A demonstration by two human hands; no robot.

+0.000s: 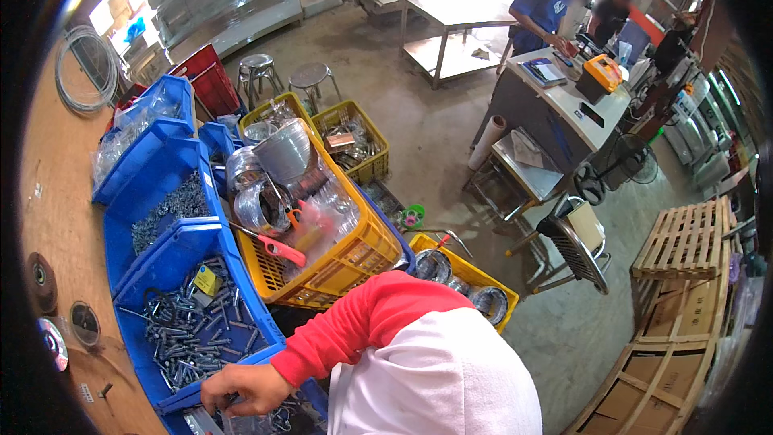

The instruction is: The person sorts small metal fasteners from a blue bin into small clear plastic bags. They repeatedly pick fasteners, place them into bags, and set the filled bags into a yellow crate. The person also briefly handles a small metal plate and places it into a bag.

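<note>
Metal workshop: blue bins point(173, 217) of bolts, yellow crates point(354, 254), steel tables point(455, 12), wooden pallets point(684, 238).

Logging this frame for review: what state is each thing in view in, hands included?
Left hand: fingers curled down at the near edge of the front blue bin; a grip cannot be told.
Right hand: out of view.
Front blue bin: open, part-filled with metal bolts.
Yellow crate: open, loaded with metal rings.
Two metal stools: upright, unoccupied.
Wooden pallet: lying flat, bare.
</note>
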